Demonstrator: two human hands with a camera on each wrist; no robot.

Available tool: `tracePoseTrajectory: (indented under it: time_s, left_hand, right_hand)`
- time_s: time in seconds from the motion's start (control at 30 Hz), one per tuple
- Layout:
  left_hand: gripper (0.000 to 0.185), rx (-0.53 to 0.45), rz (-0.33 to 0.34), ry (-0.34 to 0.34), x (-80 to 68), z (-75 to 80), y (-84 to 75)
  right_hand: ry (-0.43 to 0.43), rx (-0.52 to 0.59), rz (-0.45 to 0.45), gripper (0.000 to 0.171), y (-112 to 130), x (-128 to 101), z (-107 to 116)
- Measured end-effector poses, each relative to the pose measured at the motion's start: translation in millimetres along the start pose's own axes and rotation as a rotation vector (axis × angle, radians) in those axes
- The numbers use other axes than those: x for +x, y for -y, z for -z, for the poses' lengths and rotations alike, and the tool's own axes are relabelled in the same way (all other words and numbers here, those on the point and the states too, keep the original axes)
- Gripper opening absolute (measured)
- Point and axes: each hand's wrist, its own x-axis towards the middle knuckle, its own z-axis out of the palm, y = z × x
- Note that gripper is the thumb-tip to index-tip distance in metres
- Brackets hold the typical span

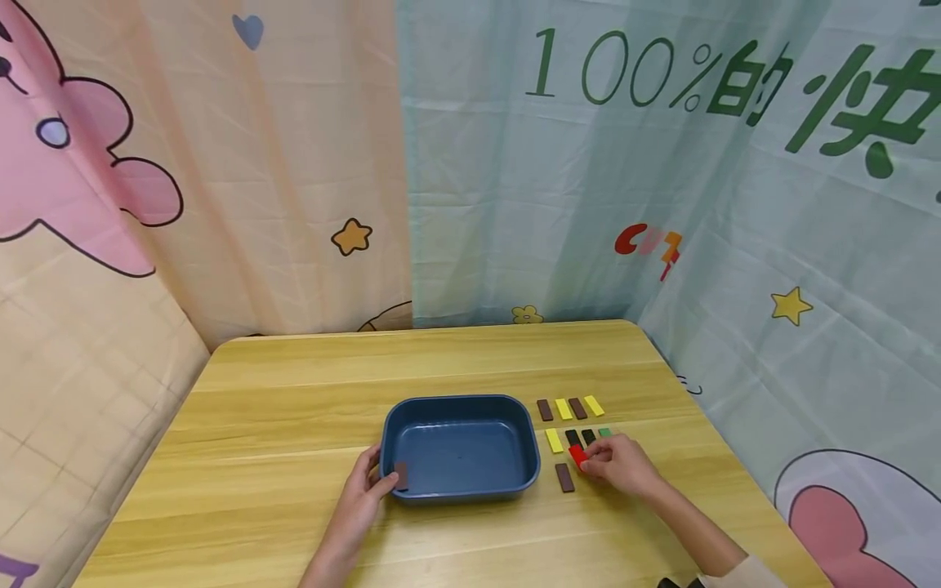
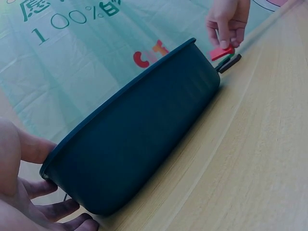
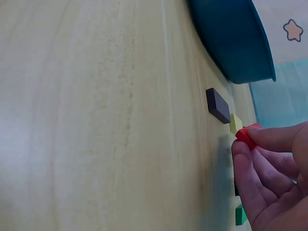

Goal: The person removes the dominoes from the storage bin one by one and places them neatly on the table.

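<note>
A dark blue tray (image 1: pixel 459 407) sits mid-table. My left hand (image 1: pixel 376 482) grips its left rim, thumb on the edge and fingers (image 2: pixel 53 209) curled under the wall of the tray (image 2: pixel 144 130). A brown block (image 1: pixel 400 474) lies inside by that rim. My right hand (image 1: pixel 594 459) pinches a red block (image 1: pixel 577 456) just right of the tray, lifted a little off the wood. In the right wrist view the red block (image 3: pixel 247 135) sits between thumb and fingertips (image 3: pixel 243 156). From the left wrist view the red block (image 2: pixel 221 52) shows beyond the tray's far end.
Rows of small blocks lie right of the tray: brown (image 1: pixel 544 409), yellow (image 1: pixel 563 408), brown (image 1: pixel 577 407), yellow (image 1: pixel 594 405), then yellow (image 1: pixel 554 440), black (image 1: pixel 573 437), black (image 1: pixel 588 436), green (image 1: pixel 604 433). A lone brown block (image 1: pixel 564 477) lies nearer. Printed curtains close in the table's far and right sides.
</note>
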Motion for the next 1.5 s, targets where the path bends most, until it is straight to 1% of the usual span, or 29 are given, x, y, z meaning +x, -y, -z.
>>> tracePoseTrajectory:
  time_s: [0.13, 0.23, 0.47, 0.7, 0.93, 1.1, 1.2, 1.33, 1.5]
  left_hand:
    - [0.054, 0.003, 0.001, -0.004, -0.5, -0.1, 0.7]
    - [0.054, 0.005, 0.008, -0.005, 0.2, -0.1, 0.7]
    - [0.054, -0.004, 0.010, 0.005, 2.7, 0.3, 1.9]
    - [0.053, -0.004, 0.003, 0.006, 1.8, 2.4, 1.7]
    - [0.054, 0.010, 0.002, 0.007, 2.9, 3.3, 1.5]
    - [0.054, 0.002, 0.015, 0.010, 3.9, 1.9, 1.6]
    - [0.054, 0.001, 0.012, 0.013, 3.8, 1.5, 1.1]
    - [0.054, 0.002, 0.004, 0.017, 2.5, 1.4, 0.1]
    - [0.054, 0.002, 0.008, 0.020, 2.3, 1.6, 1.2]
  right_hand:
    - [0.042, 0.039, -0.035, 0.009, -8, -8, 3]
    - [0.055, 0.042, -0.060, 0.009, -10, -11, 3]
    - [-0.012, -0.055, -0.131, 0.015, -6, -9, -1]
    - [-0.023, -0.110, -0.184, 0.025, -5, -7, -3]
    - [-0.007, -0.201, -0.150, 0.024, -1, -6, 6]
    - [0.019, -0.212, -0.122, 0.016, 3, -5, 13]
    - [0.039, -0.225, -0.063, 0.013, 9, -2, 17]
    - [0.063, -0.252, 0.022, 0.014, 19, 4, 23]
    - [0.100, -0.254, 0.086, 0.018, 37, 9, 25]
